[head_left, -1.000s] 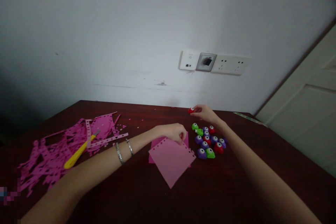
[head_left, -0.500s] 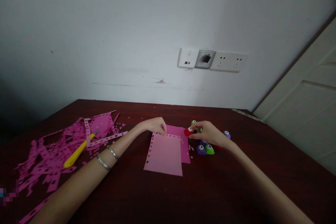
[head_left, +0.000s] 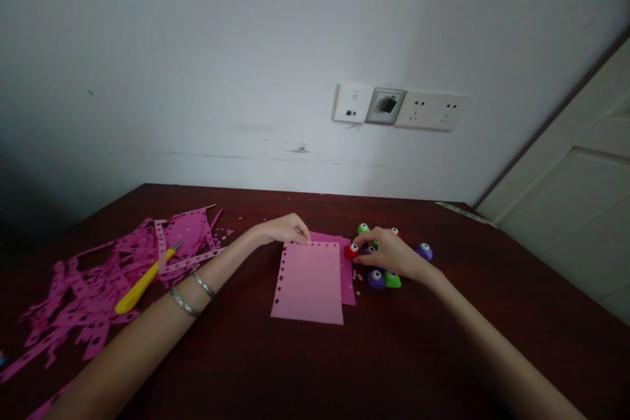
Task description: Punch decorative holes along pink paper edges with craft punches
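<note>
A light pink sheet of paper (head_left: 310,285) lies on the table, with small shaped holes along its left and top edges. My left hand (head_left: 288,228) is closed, thumb and fingers pinching the sheet's top edge. My right hand (head_left: 386,252) grips a small red craft punch (head_left: 351,251) with an eye on it, just beside the sheet's top right corner. Whether the paper sits in the punch I cannot tell. Under the sheet is a darker pink sheet (head_left: 348,285). Several more eyed punches, such as a purple punch (head_left: 376,279) and a green punch (head_left: 392,281), stand around my right hand.
On the left lies a heap of punched pink paper strips (head_left: 98,282), with a yellow-handled tool (head_left: 140,287) on it. Another purple punch (head_left: 424,251) stands farther right. A thin patterned strip (head_left: 465,212) lies at the far right edge, before the wall with sockets (head_left: 433,109).
The light pink sheet has shifted slightly away and its top edge now lies straighter. Both hands have moved slightly, the red punch staying in my right hand. The view has shifted a little.
</note>
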Demonstrator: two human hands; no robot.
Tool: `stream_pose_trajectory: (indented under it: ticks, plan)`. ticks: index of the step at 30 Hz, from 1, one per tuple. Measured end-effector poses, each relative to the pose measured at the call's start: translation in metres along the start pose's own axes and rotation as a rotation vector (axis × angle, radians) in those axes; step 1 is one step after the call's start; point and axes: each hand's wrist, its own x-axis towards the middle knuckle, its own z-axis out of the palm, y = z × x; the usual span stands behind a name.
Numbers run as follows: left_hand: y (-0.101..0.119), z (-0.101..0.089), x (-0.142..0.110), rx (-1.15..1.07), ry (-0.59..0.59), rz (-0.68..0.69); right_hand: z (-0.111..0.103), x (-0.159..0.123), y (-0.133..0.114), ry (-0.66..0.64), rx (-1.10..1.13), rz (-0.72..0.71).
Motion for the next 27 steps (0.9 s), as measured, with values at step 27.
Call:
stream_pose_trajectory:
  ticks: [27]
  plan:
    - [-0.003, 0.005, 0.005, 0.011, 0.052, -0.066, 0.018, 0.004, 0.004, 0.015, -0.092, -0.017]
